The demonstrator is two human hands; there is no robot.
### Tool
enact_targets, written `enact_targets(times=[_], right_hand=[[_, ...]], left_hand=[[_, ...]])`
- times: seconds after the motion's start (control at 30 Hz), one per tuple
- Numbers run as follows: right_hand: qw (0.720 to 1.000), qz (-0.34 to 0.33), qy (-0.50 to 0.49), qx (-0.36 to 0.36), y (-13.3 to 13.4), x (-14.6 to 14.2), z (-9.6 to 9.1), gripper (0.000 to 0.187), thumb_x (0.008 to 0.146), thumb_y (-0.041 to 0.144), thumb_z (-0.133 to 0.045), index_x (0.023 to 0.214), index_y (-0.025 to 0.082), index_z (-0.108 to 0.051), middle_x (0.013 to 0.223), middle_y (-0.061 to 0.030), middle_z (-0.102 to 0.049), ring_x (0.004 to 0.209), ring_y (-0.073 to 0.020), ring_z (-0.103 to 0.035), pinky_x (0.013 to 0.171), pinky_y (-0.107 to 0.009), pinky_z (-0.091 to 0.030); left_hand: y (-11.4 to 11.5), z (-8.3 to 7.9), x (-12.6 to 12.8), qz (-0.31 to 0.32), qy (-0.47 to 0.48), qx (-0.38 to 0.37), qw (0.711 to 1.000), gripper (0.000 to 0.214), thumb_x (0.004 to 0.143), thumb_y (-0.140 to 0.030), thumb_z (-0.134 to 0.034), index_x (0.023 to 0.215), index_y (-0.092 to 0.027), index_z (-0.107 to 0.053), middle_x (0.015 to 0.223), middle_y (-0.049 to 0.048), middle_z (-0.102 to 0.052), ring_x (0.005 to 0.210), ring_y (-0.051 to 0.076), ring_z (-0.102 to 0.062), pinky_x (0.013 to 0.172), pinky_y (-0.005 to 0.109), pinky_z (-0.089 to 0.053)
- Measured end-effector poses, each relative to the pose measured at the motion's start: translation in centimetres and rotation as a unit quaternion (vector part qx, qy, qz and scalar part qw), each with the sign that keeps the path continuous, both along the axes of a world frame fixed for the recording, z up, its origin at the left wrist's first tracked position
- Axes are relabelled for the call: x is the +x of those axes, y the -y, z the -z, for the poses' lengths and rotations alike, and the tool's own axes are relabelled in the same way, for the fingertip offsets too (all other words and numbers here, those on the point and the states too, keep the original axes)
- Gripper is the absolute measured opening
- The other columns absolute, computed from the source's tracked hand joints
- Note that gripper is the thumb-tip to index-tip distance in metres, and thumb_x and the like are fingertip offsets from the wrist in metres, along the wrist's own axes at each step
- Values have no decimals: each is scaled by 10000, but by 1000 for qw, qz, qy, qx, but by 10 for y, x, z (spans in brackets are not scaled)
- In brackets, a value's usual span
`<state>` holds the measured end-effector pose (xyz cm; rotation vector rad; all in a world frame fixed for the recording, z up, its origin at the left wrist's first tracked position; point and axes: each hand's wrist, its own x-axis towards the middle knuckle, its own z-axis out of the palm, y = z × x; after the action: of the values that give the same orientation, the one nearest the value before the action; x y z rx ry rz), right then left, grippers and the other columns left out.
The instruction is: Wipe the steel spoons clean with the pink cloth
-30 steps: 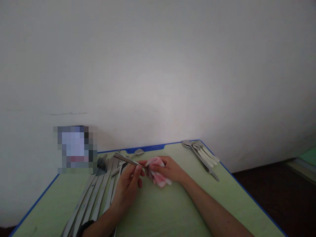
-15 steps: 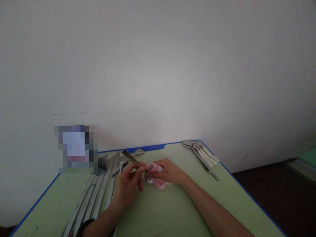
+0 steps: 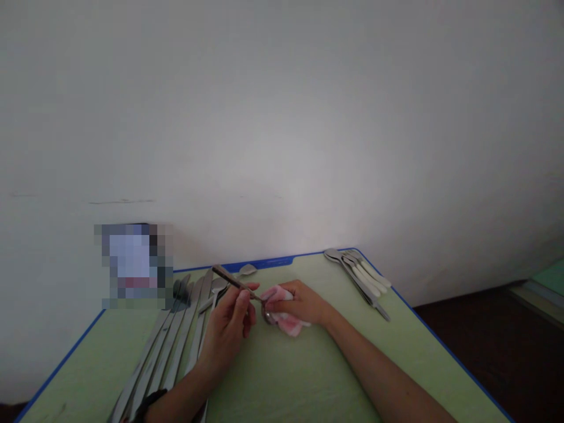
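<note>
My left hand (image 3: 228, 324) pinches the handle of a metal spoon (image 3: 230, 278) between thumb and fingers, the handle end pointing up and to the left. At the spoon's bowl, my right hand (image 3: 304, 304) grips a pink and white cloth (image 3: 291, 325). The cloth bunches against the bowl and partly hides it. Both hands are over the middle of the light green table (image 3: 282, 376). Just left of my left hand lie several long metal pieces of cutlery (image 3: 174, 343), partly covered by my forearm.
Spoons (image 3: 350, 273) and forks with white handles (image 3: 372, 276) lie in a group at the back right. Another spoon (image 3: 248, 269) rests near the blue back edge. A blurred-out upright object (image 3: 132, 264) stands at the back left, by the wall (image 3: 282, 129).
The spoon has turned in my left fingers, so its handle shows more edge-on. My right hand and the cloth have shifted slightly to the right.
</note>
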<state>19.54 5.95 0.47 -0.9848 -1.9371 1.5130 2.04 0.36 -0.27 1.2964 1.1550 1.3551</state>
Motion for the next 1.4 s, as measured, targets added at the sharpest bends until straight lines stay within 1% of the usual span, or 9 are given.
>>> enact_targets(times=[0.23,0.4,0.53,0.67,0.8,0.97,1.1,1.23,1.4], right_hand=[[995,-32,92,6,3,4,-9,177,635,312,-656,675,141,-676,531,46,-504,494,-68,-421,456,-170,-330],[994,-39,101,13,2,4,-9,203,623,341,-668,663,143,-680,512,53,-499,477,-64,-403,452,-174,-323],[993,-46,107,4,3,5,-12,229,615,372,-682,672,150,-686,521,51,-516,481,-65,-418,448,-170,-323],[993,-51,110,-6,4,6,-13,278,632,416,-669,663,141,-679,525,39,-542,477,-73,-435,442,-177,-325],[995,-46,86,0,3,4,-10,339,683,469,-609,683,133,-661,550,20,-552,490,-88,-448,466,-196,-355],[994,6,-110,-8,-1,0,-5,398,826,441,-386,838,152,-659,815,-65,-639,812,-180,-568,748,-272,-435],[990,49,-126,-43,-4,2,-1,251,717,356,-564,831,142,-626,732,-23,-611,695,-148,-546,678,-263,-430],[994,55,-75,-55,-4,5,-1,291,676,372,-649,830,126,-631,688,10,-595,610,-101,-496,593,-225,-397],[979,113,-149,-74,-7,5,4,317,656,416,-684,787,129,-648,676,4,-606,601,-96,-499,575,-217,-390]], left_hand=[[3,-4,5,0,63,-14,998,442,850,-576,-394,834,-164,-552,501,-86,-374,364,66,-375,342,163,-299],[5,-3,8,31,42,-97,994,510,807,-653,-362,646,-184,-480,387,-118,-253,291,60,-289,306,150,-241],[6,-2,9,43,75,-98,991,490,802,-658,-372,621,-204,-411,368,-131,-249,265,66,-324,314,166,-309],[6,-7,9,48,66,-91,992,491,807,-654,-371,645,-196,-443,347,-108,-340,309,107,-461,369,203,-398],[5,-10,8,35,89,-92,991,495,809,-653,-377,659,-188,-463,371,-98,-381,345,113,-489,420,231,-447],[1,-8,6,27,184,-81,979,481,810,-626,-434,677,-169,-506,430,-81,-415,461,114,-530,515,258,-508],[1,-5,5,63,183,-65,979,396,809,-543,-519,736,-155,-552,580,-14,-551,629,157,-592,498,252,-518],[2,-6,5,77,142,-60,985,384,790,-514,-563,847,-138,-618,708,43,-616,721,188,-595,504,267,-533],[4,-8,1,129,124,-57,982,424,831,-496,-501,985,-132,-657,813,95,-648,821,225,-588,536,280,-527]])
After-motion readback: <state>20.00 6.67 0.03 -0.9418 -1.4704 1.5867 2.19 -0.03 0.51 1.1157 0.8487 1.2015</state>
